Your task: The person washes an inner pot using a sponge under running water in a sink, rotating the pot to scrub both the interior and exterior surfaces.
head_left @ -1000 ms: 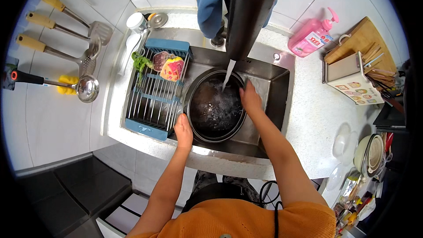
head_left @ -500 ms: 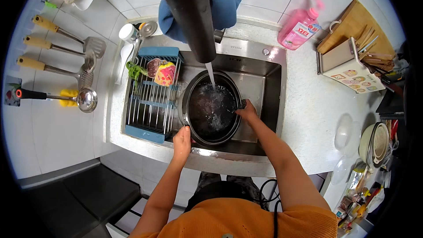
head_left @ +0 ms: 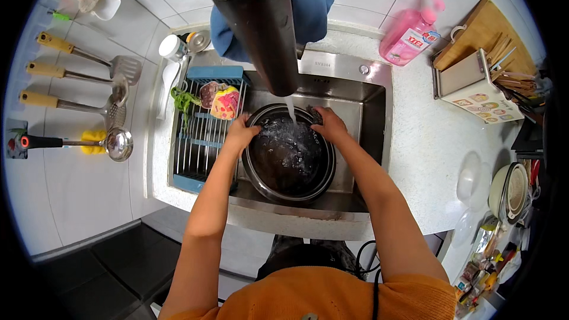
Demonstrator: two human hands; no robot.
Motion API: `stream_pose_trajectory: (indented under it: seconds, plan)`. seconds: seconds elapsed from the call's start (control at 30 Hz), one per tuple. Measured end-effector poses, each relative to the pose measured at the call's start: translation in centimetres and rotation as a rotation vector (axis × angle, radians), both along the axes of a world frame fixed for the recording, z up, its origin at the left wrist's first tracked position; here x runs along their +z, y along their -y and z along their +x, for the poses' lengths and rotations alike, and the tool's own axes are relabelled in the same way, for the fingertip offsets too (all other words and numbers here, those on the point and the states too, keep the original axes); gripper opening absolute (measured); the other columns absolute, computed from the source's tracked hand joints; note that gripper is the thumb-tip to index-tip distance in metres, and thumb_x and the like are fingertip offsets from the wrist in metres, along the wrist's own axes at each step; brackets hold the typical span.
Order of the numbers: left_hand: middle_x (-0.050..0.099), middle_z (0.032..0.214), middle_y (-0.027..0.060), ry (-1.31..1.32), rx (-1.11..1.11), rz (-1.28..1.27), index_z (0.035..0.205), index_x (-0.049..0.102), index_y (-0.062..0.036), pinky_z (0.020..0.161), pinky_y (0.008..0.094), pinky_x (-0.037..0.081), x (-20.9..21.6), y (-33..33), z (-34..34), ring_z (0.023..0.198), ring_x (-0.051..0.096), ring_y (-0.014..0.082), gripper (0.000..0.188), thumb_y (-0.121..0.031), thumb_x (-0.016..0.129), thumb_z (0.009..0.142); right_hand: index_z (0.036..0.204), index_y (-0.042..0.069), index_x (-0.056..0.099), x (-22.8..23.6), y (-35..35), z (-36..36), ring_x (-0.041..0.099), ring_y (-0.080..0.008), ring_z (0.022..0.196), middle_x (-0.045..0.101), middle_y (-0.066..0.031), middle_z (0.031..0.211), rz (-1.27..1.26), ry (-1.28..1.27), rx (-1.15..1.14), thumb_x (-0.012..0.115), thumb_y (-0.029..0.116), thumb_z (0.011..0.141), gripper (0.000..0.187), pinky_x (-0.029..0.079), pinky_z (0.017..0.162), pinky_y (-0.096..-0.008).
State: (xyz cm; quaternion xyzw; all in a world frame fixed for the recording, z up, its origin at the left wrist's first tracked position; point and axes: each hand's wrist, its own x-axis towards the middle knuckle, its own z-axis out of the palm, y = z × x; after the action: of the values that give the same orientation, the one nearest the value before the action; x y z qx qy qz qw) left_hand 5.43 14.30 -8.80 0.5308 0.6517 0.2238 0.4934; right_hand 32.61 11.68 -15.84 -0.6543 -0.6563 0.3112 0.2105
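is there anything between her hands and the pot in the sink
Nothing visible. The left hand is on the left rim of the pot and the right hand is on its far right rim. Water from the tap falls into the pot between them, touching neither hand.

So my steel sink (head_left: pixel 349 98) is sitting in the speckled white counter (head_left: pixel 424 142), and it's holding the dark round pot (head_left: pixel 290 157) plus a blue drying rack (head_left: pixel 204 127) over its left side. On the counter's far right, a pink soap bottle (head_left: pixel 412 29) is lying, with a utensil box (head_left: pixel 477 92) standing just right of it.
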Motion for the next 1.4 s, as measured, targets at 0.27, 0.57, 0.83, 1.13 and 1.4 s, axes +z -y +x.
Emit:
stream_pose_trajectory:
  seconds: [0.27, 0.57, 0.83, 1.13, 1.4]
  plan:
    - [0.057, 0.076, 0.0084, 0.008, 0.225, 0.155, 0.085, 0.051, 0.0021, 0.065, 0.0271, 0.042, 0.1, 6.9, -1.0, 0.067, 0.052, 0.0144, 0.020, -0.004, 0.056, 0.067, 0.114, 0.010, 0.045, 3.8, 2.4, -2.9, 0.055, -0.0301, 0.085, 0.045, -0.0113, 0.110, 0.279, 0.062, 0.282, 0.059, 0.017, 0.074, 0.043, 0.048, 0.068, -0.0368]
    - [0.039, 0.062, -0.0012, 0.078, 0.305, 0.244, 0.070, 0.044, -0.0025, 0.053, 0.0236, 0.032, -0.3, 7.9, 0.2, 0.060, 0.034, 0.0071, 0.029, -0.026, 0.054, 0.084, 0.092, 0.011, 0.060, -2.5, 2.5, -6.3, 0.062, -0.0208, 0.069, 0.059, -0.0087, 0.095, -0.026, 0.750, 0.602, 0.052, 0.011, 0.072, 0.022, 0.048, 0.050, -0.0308]
    - [0.029, 0.058, -0.0052, 0.158, 0.440, 0.267, 0.063, 0.038, -0.0051, 0.049, 0.0230, 0.026, -0.6, 8.2, 1.0, 0.056, 0.027, 0.0057, 0.037, -0.029, 0.039, 0.091, 0.092, 0.000, 0.057, -0.1, 7.4, -13.6, 0.056, -0.0338, 0.092, 0.059, -0.0191, 0.093, -0.438, 0.138, 0.809, 0.051, 0.004, 0.068, 0.025, 0.046, 0.075, -0.0428]
    - [0.028, 0.057, -0.0057, 0.215, 0.477, 0.260, 0.061, 0.038, -0.0054, 0.047, 0.0230, 0.024, -1.2, 8.5, 0.6, 0.054, 0.025, 0.0053, 0.036, -0.026, 0.040, 0.091, 0.088, 0.008, 0.055, -2.6, -1.2, -9.5, 0.062, -0.0241, 0.067, 0.058, -0.0114, 0.100, 0.184, 0.511, 0.563, 0.049, 0.012, 0.074, 0.016, 0.049, 0.052, -0.0352]
    - [0.029, 0.058, -0.0080, 0.306, 0.571, 0.248, 0.061, 0.040, -0.0075, 0.048, 0.0214, 0.023, -1.1, 8.9, 1.5, 0.056, 0.025, 0.0041, 0.037, -0.029, 0.041, 0.091, 0.103, 0.006, 0.056, -1.3, 8.2, -7.4, 0.061, -0.0275, 0.075, 0.061, -0.0136, 0.088, -0.317, 0.005, 0.612, 0.059, 0.020, 0.072, 0.035, 0.048, 0.066, -0.0386]
